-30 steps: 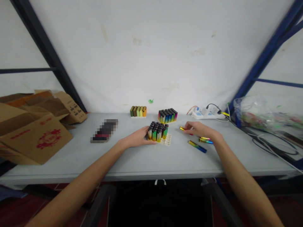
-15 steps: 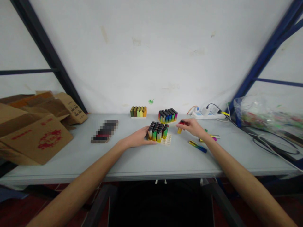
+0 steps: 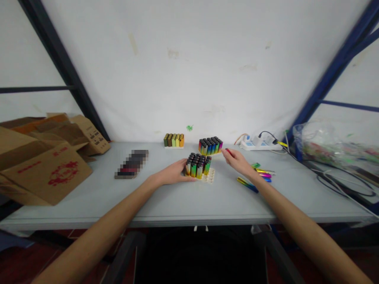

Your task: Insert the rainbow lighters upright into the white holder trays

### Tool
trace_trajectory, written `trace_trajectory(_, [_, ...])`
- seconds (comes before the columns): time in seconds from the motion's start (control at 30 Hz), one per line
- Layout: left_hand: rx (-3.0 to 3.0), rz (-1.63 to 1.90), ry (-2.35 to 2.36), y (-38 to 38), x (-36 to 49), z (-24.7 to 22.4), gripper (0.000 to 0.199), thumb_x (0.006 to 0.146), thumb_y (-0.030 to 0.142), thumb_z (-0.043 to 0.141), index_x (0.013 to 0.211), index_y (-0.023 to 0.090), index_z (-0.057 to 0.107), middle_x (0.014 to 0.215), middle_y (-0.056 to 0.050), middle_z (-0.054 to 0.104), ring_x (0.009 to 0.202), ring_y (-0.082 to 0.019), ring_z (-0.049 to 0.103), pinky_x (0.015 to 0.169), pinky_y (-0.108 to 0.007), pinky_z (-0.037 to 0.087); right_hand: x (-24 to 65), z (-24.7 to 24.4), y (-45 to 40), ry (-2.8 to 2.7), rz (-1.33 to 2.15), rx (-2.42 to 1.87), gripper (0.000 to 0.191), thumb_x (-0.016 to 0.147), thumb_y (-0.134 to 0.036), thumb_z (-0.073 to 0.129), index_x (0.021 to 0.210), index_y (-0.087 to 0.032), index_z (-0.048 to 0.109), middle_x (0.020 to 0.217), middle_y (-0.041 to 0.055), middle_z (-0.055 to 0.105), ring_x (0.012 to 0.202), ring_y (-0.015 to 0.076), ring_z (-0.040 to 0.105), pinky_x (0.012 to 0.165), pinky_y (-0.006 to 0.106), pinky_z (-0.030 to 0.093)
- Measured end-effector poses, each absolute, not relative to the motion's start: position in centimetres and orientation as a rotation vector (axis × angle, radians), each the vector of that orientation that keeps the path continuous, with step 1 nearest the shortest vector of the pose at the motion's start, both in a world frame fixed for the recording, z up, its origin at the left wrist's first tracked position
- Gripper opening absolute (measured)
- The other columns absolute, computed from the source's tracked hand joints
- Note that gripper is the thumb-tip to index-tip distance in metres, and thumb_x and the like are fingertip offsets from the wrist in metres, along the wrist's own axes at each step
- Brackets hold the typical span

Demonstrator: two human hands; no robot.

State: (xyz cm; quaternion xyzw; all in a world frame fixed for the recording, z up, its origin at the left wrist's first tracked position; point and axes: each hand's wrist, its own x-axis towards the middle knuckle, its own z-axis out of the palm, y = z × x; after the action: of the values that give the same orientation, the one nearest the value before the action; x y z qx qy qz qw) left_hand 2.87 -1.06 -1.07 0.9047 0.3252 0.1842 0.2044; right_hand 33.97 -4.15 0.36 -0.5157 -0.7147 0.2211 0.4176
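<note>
At centre, the left hand point(image 3: 173, 172) is clamped about the left end of a pale lighter tray point(image 3: 211, 176), thumb along its front edge. Black-capped lighters point(image 3: 195, 165) stand in it, long axes upright; exposed cells mark its right end. Right of centre, the right hand point(image 3: 236, 161), the nearer to those cells, has its fingers closed on a red lighter point(image 3: 229, 152), mostly hidden, its axis uncertain; the cells lie to its lower left. Farther right, a yellow-and-blue lighter point(image 3: 247, 184) lies flat on the table point(image 3: 177, 205), sloping down rightward.

Soft even light, dim below tabletop point(image 3: 177, 205), stretched edges
</note>
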Motion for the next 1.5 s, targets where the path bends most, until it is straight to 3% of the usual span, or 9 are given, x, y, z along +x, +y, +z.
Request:
trace_trajectory(0.17, [2.509,0.534,0.896,-1.1,2.9,-1.0,0.074,0.079,0.064,0.077,0.133,0.016,0.057,0.137,-0.014,0.065,0.124,-0.034,0.063,0.112,-0.044,0.046,33.3,0.3,-4.5,-1.774,0.374,-1.502,0.048,0.088,-0.061,0.044,0.059,-0.024,0.033,0.057,-0.0040,0.030,0.055,0.0116,0.031,0.054,0.029,0.021])
trace_trajectory(0.37, [2.480,0.544,0.885,-1.2,2.9,-1.0,0.073,0.079,0.064,0.077,0.132,0.018,0.058,0.135,-0.013,0.066,0.121,-0.033,0.065,0.110,-0.043,0.048,32.6,0.4,-5.1,-1.895,0.309,-1.503,0.030,0.082,-0.044,0.042,0.061,-0.023,0.037,0.058,-0.0029,0.036,0.056,0.0122,0.035,0.055,0.029,0.021])
trace_trajectory(0.57, [2.505,0.537,0.893,-0.9,2.8,-1.3,0.075,0.079,0.064,0.077,0.135,0.018,0.056,0.139,-0.014,0.064,0.124,-0.033,0.063,0.112,-0.043,0.046,32.3,0.5,-5.2,-1.925,0.318,-1.488,0.032,0.084,-0.046,0.041,0.062,-0.023,0.036,0.058,-0.0030,0.035,0.057,0.0123,0.034,0.056,0.029,0.021])
trace_trajectory(0.77, [2.514,0.521,0.895,-1.0,2.9,-1.1,0.074,0.081,0.065,0.075,0.135,0.018,0.056,0.138,-0.013,0.064,0.124,-0.033,0.063,0.112,-0.042,0.047,32.3,0.4,-5.2,-1.929,0.339,-1.446,0.046,0.091,-0.060,0.042,0.063,-0.023,0.034,0.059,-0.0035,0.034,0.057,0.0122,0.031,0.056,0.030,0.021])
trace_trajectory(0.97, [2.483,0.511,0.923,-1.3,2.9,-0.8,0.075,0.079,0.065,0.076,0.132,0.016,0.058,0.136,-0.014,0.065,0.121,-0.034,0.064,0.110,-0.042,0.047,32.4,0.2,-5.2,-1.925,0.306,-1.462,0.032,0.086,-0.043,0.042,0.062,-0.023,0.036,0.058,-0.0032,0.036,0.057,0.0123,0.034,0.056,0.030,0.020])
trace_trajectory(1.27, [2.477,0.535,0.905,-1.3,3.0,-0.8,0.072,0.079,0.064,0.077,0.131,0.018,0.059,0.135,-0.013,0.066,0.121,-0.033,0.064,0.110,-0.042,0.048,32.6,-0.1,-4.9,-1.949,0.280,-1.441,0.032,0.086,-0.040,0.043,0.061,-0.023,0.038,0.057,-0.0032,0.038,0.056,0.0123,0.034,0.056,0.029,0.020])
trace_trajectory(1.4, [2.478,0.533,0.915,-1.3,3.0,-0.7,0.073,0.078,0.064,0.078,0.131,0.018,0.059,0.135,-0.013,0.066,0.122,-0.034,0.064,0.111,-0.043,0.047,32.8,-0.2,-4.6,-1.967,0.311,-1.448,0.035,0.091,-0.045,0.043,0.063,-0.023,0.040,0.058,-0.0031,0.041,0.057,0.0134,0.038,0.057,0.029,0.023])
trace_trajectory(1.5, [2.476,0.524,0.903,-1.3,3.1,-0.7,0.071,0.079,0.063,0.077,0.131,0.017,0.059,0.135,-0.013,0.066,0.121,-0.033,0.064,0.111,-0.042,0.047,32.8,-0.2,-4.7,-1.980,0.337,-1.377,0.038,0.097,-0.054,0.045,0.077,-0.021,0.051,0.068,-0.0012,0.054,0.064,0.0160,0.048,0.062,0.029,0.032])
